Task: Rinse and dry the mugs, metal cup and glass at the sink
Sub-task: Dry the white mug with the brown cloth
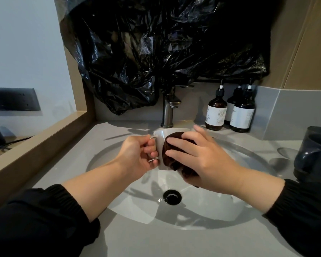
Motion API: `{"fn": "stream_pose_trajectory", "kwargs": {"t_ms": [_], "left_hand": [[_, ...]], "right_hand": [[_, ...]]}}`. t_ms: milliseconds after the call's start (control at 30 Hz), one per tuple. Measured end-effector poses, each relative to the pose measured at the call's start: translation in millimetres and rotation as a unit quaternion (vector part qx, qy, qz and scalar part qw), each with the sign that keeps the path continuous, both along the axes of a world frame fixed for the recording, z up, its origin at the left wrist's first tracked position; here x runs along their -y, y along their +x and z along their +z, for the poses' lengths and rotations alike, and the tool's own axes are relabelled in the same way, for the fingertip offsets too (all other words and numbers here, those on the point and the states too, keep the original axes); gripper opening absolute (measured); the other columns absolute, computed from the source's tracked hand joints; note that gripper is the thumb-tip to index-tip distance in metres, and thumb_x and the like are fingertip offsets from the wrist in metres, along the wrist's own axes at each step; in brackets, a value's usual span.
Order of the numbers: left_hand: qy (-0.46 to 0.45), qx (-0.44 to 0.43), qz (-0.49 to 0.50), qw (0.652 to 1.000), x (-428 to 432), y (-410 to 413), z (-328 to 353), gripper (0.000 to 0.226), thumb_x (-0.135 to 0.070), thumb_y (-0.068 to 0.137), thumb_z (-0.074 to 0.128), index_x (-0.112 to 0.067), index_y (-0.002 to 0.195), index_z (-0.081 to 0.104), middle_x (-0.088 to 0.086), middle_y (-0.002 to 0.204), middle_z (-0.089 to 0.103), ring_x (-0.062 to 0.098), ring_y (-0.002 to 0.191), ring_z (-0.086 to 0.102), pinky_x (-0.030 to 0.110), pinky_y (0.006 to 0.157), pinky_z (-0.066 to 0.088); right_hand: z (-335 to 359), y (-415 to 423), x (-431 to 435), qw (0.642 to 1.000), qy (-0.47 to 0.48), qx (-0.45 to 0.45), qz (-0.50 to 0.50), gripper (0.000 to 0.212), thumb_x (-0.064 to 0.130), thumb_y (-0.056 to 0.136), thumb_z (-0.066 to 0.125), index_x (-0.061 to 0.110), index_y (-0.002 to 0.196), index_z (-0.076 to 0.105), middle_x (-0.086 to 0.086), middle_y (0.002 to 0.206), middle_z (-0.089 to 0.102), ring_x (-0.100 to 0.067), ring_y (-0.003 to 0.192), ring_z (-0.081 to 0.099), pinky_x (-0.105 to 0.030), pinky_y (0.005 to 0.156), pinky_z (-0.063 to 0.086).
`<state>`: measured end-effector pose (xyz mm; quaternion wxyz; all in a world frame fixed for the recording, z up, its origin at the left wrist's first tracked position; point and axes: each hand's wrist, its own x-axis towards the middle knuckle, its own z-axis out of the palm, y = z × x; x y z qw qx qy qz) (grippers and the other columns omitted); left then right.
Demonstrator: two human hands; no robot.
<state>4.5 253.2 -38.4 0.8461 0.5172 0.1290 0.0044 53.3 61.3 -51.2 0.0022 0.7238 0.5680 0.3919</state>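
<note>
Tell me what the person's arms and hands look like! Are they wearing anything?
The left hand and right hand are bare, with no gloves, and I can see no rings or watch. The left sleeve and right sleeve are black, with stretchy, gathered cuffs that stop partway up the forearms, so the wrists are uncovered.

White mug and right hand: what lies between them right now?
In the head view, a dark brown cloth lies between them; the right hand presses it against the white mug.
</note>
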Motion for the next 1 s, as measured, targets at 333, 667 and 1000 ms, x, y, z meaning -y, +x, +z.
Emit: {"fn": "stream_pose_trajectory", "kwargs": {"t_ms": [333,667,1000], "left_hand": [[0.007,-0.010,-0.006,1.000,3.4,-0.2,-0.2,0.039,-0.019,0.097,0.037,-0.015,0.059,0.043,-0.003,0.047,0.030,0.014,0.047,0.034,0.027,0.053,0.030],[0.070,-0.046,-0.027,0.996,8.2,0.9,-1.3,0.039,-0.020,0.098,0.035,-0.015,0.060,0.041,-0.003,0.046,0.029,0.015,0.049,0.030,0.027,0.054,0.026],[-0.019,-0.009,0.023,1.000,-1.4,2.3,3.1,0.040,-0.020,0.097,0.035,-0.016,0.058,0.039,-0.004,0.044,0.028,0.014,0.046,0.031,0.026,0.053,0.028]], "right_hand": [[7.1,7.0,3.7,0.991,0.118,-0.059,-0.006,0.034,-0.010,0.081,0.058,-0.002,0.113,0.064,-0.017,0.124,0.060,-0.031,0.106,0.047,-0.043,0.090,0.047],[7.0,9.3,-4.7,0.998,0.035,-0.039,0.016,0.035,-0.001,0.090,0.035,-0.004,0.103,0.067,-0.017,0.115,0.064,-0.031,0.095,0.046,-0.049,0.070,0.050],[5.0,5.8,-0.7,0.997,-0.020,-0.063,0.051,0.033,-0.009,0.078,0.046,0.001,0.101,0.067,-0.012,0.113,0.063,-0.030,0.092,0.049,-0.041,0.077,0.049]]}}
